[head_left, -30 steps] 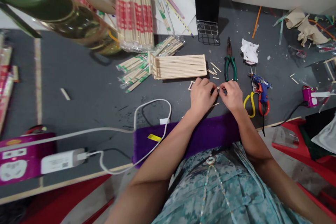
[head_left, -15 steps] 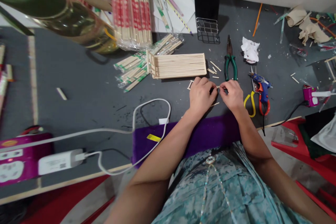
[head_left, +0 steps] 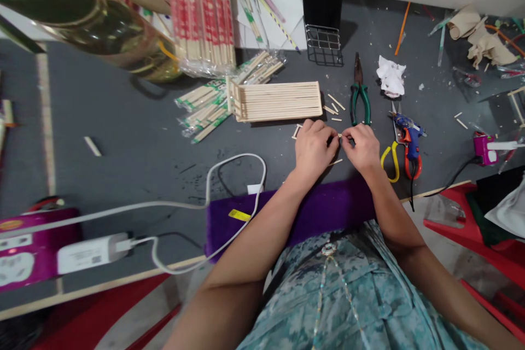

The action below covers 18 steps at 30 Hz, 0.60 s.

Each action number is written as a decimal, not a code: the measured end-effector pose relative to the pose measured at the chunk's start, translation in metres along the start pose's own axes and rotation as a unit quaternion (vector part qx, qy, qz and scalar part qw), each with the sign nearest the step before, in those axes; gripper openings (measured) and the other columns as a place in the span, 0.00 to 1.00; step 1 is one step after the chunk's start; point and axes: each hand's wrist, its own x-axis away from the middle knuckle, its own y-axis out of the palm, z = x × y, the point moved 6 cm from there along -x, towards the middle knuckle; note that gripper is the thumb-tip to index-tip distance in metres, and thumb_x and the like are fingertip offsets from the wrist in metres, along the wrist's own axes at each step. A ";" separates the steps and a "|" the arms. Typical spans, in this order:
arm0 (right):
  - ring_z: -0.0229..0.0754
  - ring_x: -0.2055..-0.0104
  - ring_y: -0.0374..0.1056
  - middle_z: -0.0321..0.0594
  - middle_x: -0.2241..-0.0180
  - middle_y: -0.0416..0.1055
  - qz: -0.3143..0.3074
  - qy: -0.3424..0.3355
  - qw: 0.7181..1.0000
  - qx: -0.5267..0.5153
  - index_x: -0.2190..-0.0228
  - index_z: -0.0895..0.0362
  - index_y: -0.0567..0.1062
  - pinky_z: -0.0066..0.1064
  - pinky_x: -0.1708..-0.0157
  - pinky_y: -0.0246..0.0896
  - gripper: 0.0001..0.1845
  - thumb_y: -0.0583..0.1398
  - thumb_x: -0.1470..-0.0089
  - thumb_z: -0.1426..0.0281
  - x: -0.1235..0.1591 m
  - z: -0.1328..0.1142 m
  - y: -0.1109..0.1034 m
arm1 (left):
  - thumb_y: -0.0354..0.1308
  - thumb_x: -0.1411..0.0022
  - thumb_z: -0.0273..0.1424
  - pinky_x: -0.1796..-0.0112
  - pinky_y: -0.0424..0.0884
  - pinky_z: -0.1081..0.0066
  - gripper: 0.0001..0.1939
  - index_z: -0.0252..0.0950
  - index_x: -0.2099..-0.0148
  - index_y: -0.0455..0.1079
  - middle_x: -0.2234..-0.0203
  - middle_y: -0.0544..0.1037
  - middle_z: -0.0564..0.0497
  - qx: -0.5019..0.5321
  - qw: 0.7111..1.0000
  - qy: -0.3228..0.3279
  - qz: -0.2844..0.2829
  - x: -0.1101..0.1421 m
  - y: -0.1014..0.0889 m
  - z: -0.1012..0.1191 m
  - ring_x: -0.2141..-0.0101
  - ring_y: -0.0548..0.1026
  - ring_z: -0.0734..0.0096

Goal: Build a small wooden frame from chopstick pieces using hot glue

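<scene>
- Both hands working fingertip to fingertip: the left hand (head_left: 314,150) and the right hand (head_left: 361,147) are closing in a pinch around a tiny wooden piece (head_left: 339,135), with the other fingers curling in.
- That piece is sitting right between them, apparently touching both, so neither hand is nearer; its long axis and pointing direction are too small to tell.
- Beyond the hands and off to the left, a slatted stick model (head_left: 279,101) is lying nearer the left hand, its long axis running left to right, its raised end facing left.
- Just beside the left hand, a little stick frame (head_left: 297,131) is peeking out; a loose stick (head_left: 335,162) is lying on the person's side of the fingertips.
- Past the right hand, green-handled needle-nose pliers (head_left: 360,95) are pointing away from the person, while a blue glue gun (head_left: 412,139) is resting farther right.
</scene>
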 end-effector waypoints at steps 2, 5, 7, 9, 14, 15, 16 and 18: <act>0.47 0.58 0.65 0.42 0.66 0.72 0.002 0.000 1.000 -0.001 0.68 0.53 0.75 0.38 0.57 0.61 0.08 0.56 0.38 0.71 0.000 0.000 0.000 | 0.56 0.34 0.30 0.61 0.66 0.58 0.09 0.39 0.67 0.74 0.70 0.73 0.46 0.005 1.000 0.000 0.000 0.000 0.000 0.000 0.62 0.68 0.56; 0.47 0.58 0.65 0.42 0.66 0.72 0.002 0.000 1.000 0.000 0.68 0.53 0.75 0.37 0.57 0.61 0.09 0.56 0.38 0.70 0.000 0.000 -0.001 | 0.57 0.35 0.30 0.61 0.66 0.58 0.08 0.39 0.67 0.74 0.70 0.73 0.46 0.005 1.000 0.004 0.002 0.000 0.000 0.000 0.62 0.68 0.56; 0.47 0.58 0.65 0.42 0.66 0.72 0.003 -0.001 1.000 0.001 0.68 0.53 0.75 0.37 0.57 0.61 0.09 0.56 0.38 0.70 0.000 0.000 -0.001 | 0.57 0.35 0.30 0.62 0.66 0.59 0.08 0.39 0.67 0.74 0.70 0.74 0.47 0.001 1.000 0.008 0.002 0.000 0.000 0.000 0.62 0.68 0.57; 0.47 0.58 0.65 0.42 0.66 0.72 0.003 -0.005 1.000 0.001 0.68 0.53 0.75 0.37 0.57 0.61 0.08 0.56 0.38 0.70 0.000 0.000 -0.001 | 0.57 0.35 0.30 0.62 0.66 0.59 0.07 0.39 0.67 0.74 0.70 0.74 0.47 -0.004 1.000 0.010 0.004 0.001 0.000 0.000 0.62 0.68 0.57; 0.46 0.58 0.66 0.41 0.66 0.73 0.009 -0.008 1.000 -0.015 0.68 0.53 0.75 0.37 0.55 0.62 0.09 0.56 0.38 0.71 0.001 0.001 -0.003 | 0.57 0.34 0.30 0.62 0.66 0.59 0.08 0.39 0.67 0.74 0.70 0.73 0.47 -0.007 1.000 0.008 0.007 0.000 0.000 -0.001 0.63 0.68 0.57; 0.46 0.58 0.66 0.41 0.66 0.73 0.012 -0.009 1.000 -0.016 0.68 0.53 0.75 0.37 0.55 0.62 0.08 0.56 0.38 0.71 0.001 0.001 -0.003 | 0.57 0.34 0.30 0.62 0.66 0.59 0.08 0.39 0.67 0.74 0.71 0.73 0.47 -0.008 1.000 0.007 0.007 0.000 0.000 -0.001 0.63 0.68 0.57; 0.46 0.58 0.66 0.41 0.66 0.73 0.014 -0.011 1.000 -0.016 0.68 0.53 0.75 0.37 0.55 0.62 0.08 0.56 0.38 0.71 0.001 0.001 -0.003 | 0.57 0.34 0.30 0.62 0.66 0.59 0.09 0.39 0.68 0.74 0.71 0.73 0.47 -0.009 1.000 0.007 0.007 0.000 0.000 -0.001 0.63 0.68 0.57; 0.46 0.58 0.66 0.41 0.66 0.73 0.016 -0.013 1.000 -0.012 0.68 0.53 0.75 0.36 0.56 0.62 0.08 0.56 0.38 0.71 0.002 0.001 -0.004 | 0.57 0.34 0.30 0.62 0.66 0.59 0.09 0.39 0.68 0.74 0.71 0.73 0.47 -0.011 1.000 0.007 0.009 0.000 -0.001 0.000 0.63 0.68 0.57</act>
